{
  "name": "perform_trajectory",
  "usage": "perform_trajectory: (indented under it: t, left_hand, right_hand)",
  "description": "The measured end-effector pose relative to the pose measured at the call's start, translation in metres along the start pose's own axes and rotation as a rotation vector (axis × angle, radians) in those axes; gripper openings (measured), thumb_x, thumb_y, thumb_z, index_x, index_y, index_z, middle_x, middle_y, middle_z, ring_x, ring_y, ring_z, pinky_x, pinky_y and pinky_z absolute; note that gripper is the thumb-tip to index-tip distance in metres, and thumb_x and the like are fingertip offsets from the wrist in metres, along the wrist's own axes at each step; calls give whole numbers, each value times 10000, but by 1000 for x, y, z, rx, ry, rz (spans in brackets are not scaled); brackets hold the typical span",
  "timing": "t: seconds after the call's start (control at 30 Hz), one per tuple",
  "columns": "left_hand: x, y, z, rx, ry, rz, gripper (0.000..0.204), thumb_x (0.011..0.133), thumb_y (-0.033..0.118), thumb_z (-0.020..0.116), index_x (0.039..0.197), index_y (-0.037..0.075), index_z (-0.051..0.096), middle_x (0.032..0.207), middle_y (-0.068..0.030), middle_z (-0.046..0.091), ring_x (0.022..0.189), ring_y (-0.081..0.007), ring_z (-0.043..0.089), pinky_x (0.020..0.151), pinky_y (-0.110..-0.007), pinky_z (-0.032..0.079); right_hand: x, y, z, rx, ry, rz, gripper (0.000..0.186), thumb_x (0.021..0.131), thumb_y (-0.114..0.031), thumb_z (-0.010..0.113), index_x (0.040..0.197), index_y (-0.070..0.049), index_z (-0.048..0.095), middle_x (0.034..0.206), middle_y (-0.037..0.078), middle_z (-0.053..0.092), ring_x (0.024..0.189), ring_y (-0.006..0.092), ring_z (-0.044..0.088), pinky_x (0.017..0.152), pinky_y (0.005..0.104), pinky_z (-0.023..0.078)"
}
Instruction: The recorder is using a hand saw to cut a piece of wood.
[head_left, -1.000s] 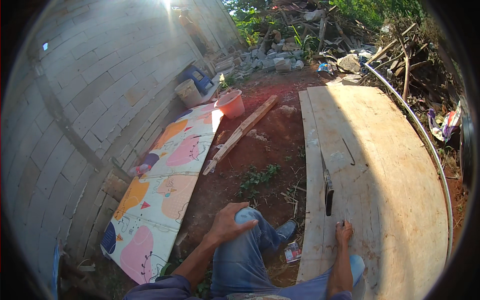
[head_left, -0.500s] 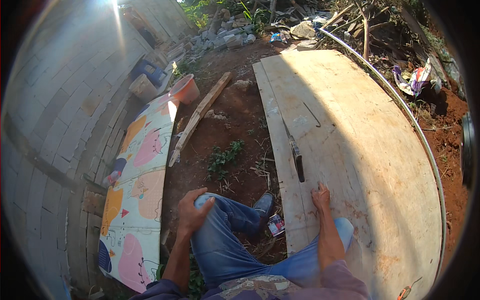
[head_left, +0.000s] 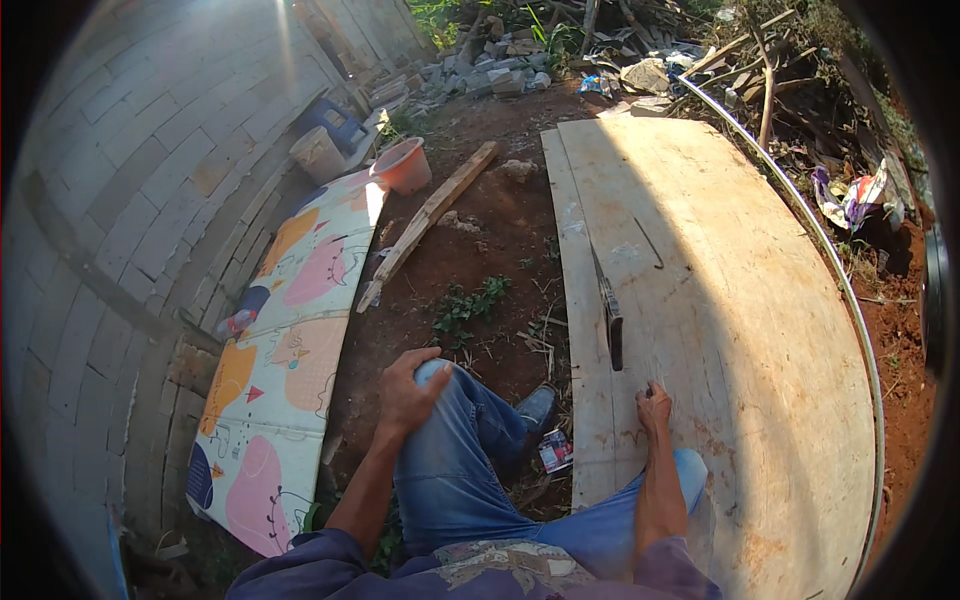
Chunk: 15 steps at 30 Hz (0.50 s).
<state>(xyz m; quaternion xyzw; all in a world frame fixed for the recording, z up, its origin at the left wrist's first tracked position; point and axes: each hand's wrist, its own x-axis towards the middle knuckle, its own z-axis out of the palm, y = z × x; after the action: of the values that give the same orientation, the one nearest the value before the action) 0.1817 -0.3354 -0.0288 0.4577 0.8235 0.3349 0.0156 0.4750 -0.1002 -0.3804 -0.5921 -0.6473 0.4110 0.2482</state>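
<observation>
My left hand (head_left: 410, 392) rests on my raised left knee (head_left: 445, 420), open, its thumb apart from the fingers. My right hand (head_left: 655, 408) is low over a broad plywood sheet (head_left: 790, 370), with its fingers curled together. Whether something small sits in them is hidden. Just beyond that hand lies a narrow tool, looking like a handsaw (head_left: 612, 325), its dark handle end toward me and its thin blade pointing away. A thin bent metal rod (head_left: 650, 243) lies to the right of it on the sheet.
A patterned panel (head_left: 310, 350) lies along the block wall (head_left: 140, 200) at left. Near its far end stand a pink bucket (head_left: 402, 168) and a wooden plank (head_left: 430, 222) on soil. A long pale strip (head_left: 820, 240) curves along the plywood's right edge. Rubble (head_left: 500, 75) fills the background.
My right hand has drawn its fingers in and shifted slightly. My left hand stays on the knee. The whole view has turned a little to the left.
</observation>
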Motion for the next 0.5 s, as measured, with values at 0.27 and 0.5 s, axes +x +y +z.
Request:
perform_trajectory:
  t: [0.27, 0.5]
  left_hand:
    - [-7, -6, 5, -64, 72, 32, 367, 860, 252, 693, 1140, 14, 689, 1096, -178, 699, 1043, -307, 667, 930, -373, 500]
    - [-14, -5, 5, -191, 119, 72, 285, 929, 144, 650, 1176, 2, 658, 1057, -141, 722, 974, -204, 691, 866, -325, 530]
  right_hand:
    - [-7, -17, -10, -11, -34, 39, 482, 778, -223, 637, 1189, 30, 646, 1107, 267, 672, 1027, 403, 654, 909, 403, 509]
    - [-5, -11, -5, -30, -8, 31, 471, 781, -211, 637, 1186, 28, 649, 1063, 257, 684, 993, 382, 670, 887, 407, 514]
